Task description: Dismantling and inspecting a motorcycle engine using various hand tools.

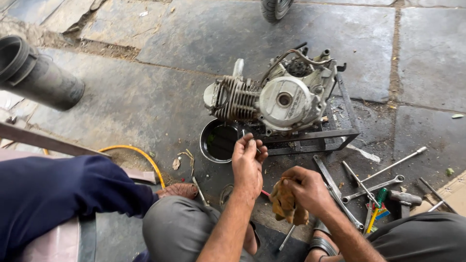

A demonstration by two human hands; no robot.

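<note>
The left hand (247, 162) pinches a small metal part (246, 133) at its fingertips, just above a round black oil pan (218, 141). The right hand (303, 187) is clenched on a crumpled tan rag (285, 204), soft and light. The part looks rigid and probably oily; grip it firmly by its edges. Behind stands a grey finned motorcycle engine (274, 97) on a dark steel frame (330, 138).

Soft, even daylight, no hard shadows; faint shade under the engine (276, 99) & around the bowl (219, 141). Stone floor (194, 39) a bit washed out w/ pale haze at top. Mild sheen on engine cover. Focus sharp at centre; wide-angle bend at edges, slight softness on the blue sleeve (58, 194).
</note>
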